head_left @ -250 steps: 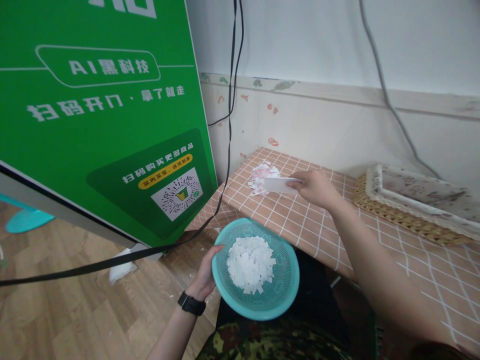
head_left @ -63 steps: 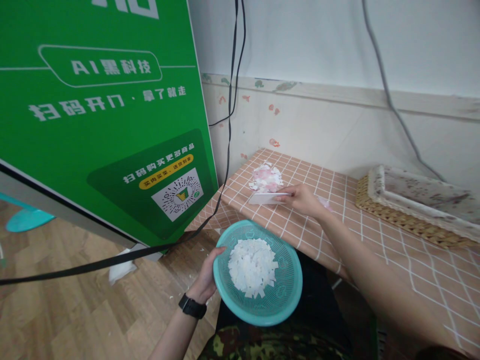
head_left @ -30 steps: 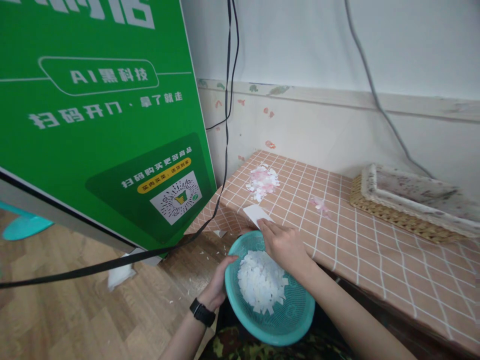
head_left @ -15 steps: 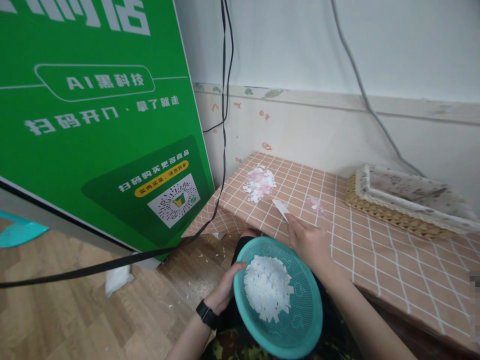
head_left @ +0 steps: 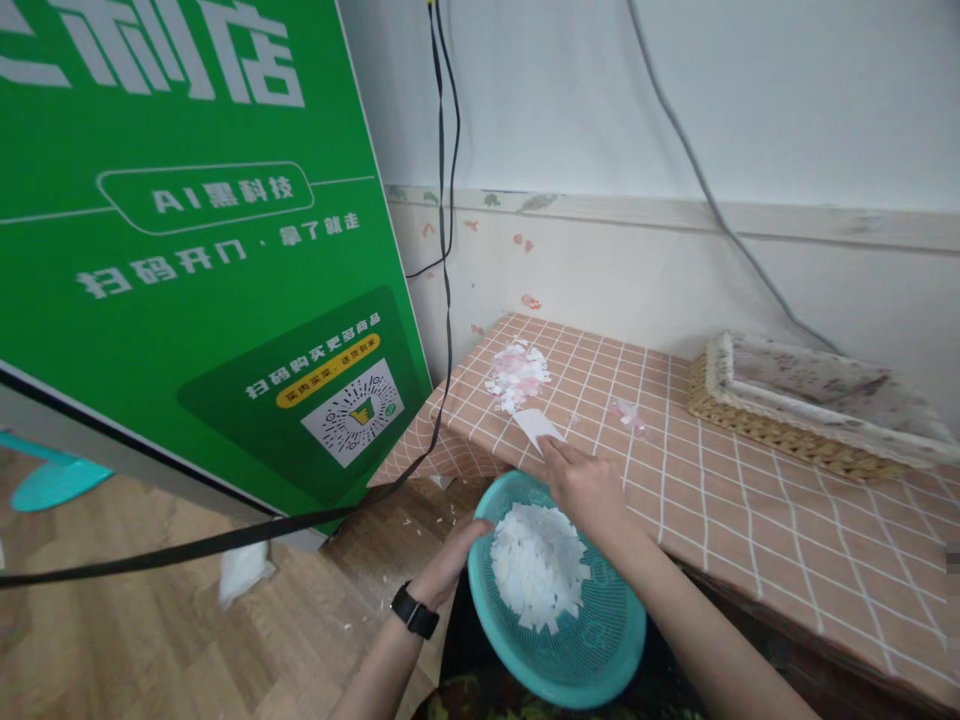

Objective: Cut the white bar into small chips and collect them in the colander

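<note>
My left hand [head_left: 452,558] grips the left rim of a teal plastic basket [head_left: 600,655], which rests tilted over my lap. A heap of small white paper scraps [head_left: 538,568] lies inside it. In my right hand [head_left: 585,485] is a flat white card [head_left: 537,427], pinched between thumb and fingers just above the table's front edge. The card's far end comes close to a pile of white and pink paper scraps [head_left: 517,375] on the checked tablecloth [head_left: 577,350].
A smaller cluster of pinkish scraps [head_left: 628,412] lies further right on the table. Beyond it stands a lined wicker basket [head_left: 802,430]. A green cabinet [head_left: 247,330] rises at left, with a black cable [head_left: 442,300] hanging in front. Scraps dot the floor.
My right hand has moved left with the white card, bringing it nearer to the pile of scraps. My left hand still holds the teal basket. The view has shifted slightly.
</note>
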`<move>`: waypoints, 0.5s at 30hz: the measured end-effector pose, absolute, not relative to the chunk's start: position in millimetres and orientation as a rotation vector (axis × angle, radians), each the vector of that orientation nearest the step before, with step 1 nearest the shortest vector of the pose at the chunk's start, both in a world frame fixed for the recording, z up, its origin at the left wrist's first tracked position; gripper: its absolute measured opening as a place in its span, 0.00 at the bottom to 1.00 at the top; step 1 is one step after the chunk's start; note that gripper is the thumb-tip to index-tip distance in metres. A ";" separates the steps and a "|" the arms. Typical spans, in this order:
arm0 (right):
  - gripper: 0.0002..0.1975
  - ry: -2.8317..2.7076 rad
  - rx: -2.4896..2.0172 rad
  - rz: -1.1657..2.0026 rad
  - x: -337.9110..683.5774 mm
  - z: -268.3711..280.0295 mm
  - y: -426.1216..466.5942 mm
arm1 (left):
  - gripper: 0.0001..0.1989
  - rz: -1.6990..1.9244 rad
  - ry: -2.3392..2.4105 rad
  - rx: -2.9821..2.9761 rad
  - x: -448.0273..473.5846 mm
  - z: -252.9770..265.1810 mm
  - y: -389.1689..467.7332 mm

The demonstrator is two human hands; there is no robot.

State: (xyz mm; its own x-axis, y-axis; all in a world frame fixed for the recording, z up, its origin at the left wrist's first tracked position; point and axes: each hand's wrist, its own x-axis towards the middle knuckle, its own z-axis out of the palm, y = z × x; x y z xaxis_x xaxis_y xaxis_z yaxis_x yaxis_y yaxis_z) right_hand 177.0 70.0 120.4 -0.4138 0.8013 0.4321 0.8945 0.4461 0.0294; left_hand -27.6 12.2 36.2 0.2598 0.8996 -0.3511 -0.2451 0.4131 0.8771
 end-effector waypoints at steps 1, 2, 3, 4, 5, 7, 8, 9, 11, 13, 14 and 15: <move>0.20 -2.346 -1.481 -0.372 182.4 121.5 72.5 | 0.16 0.895 1.024 0.859 -32.2 37.9 12.2; 0.20 -2.339 -1.525 -0.382 188.4 122.4 75.1 | 0.17 0.894 1.036 0.887 -36.6 39.7 11.7; 0.21 -2.323 -1.572 -0.396 194.9 123.0 77.6 | 0.18 0.886 1.049 0.904 -40.3 42.0 10.9; 0.20 -2.296 -1.627 -0.414 201.6 123.3 80.0 | 0.19 0.882 1.066 0.918 -43.3 44.7 9.8; 0.20 -2.256 -1.683 -0.437 208.3 123.3 82.2 | 0.20 0.886 1.087 0.932 -45.4 47.9 8.6; 0.19 -2.175 -1.763 -0.478 220.7 122.8 85.4 | 0.21 0.908 1.117 0.984 -47.1 55.3 6.7; 0.19 -2.141 -1.782 -0.494 226.3 122.5 86.2 | 0.21 0.926 1.130 1.022 -46.9 58.9 6.3; 0.19 -2.109 -1.795 -0.508 231.3 122.4 86.3 | 0.21 0.945 1.143 1.063 -46.3 62.0 6.5; 0.18 -2.031 -1.828 -0.534 239.6 122.4 85.1 | 0.21 0.977 1.190 1.142 -45.0 65.2 8.3; 0.18 -1.942 -1.876 -0.552 246.5 122.8 83.4 | 0.21 0.984 1.280 1.227 -44.4 63.9 11.2; 0.18 -1.897 -1.899 -0.557 249.6 122.9 82.8 | 0.22 0.976 1.337 1.277 -44.4 62.4 12.4; 0.18 -1.859 -1.916 -0.557 252.7 123.0 82.5 | 0.22 0.968 1.403 1.331 -44.1 61.1 12.8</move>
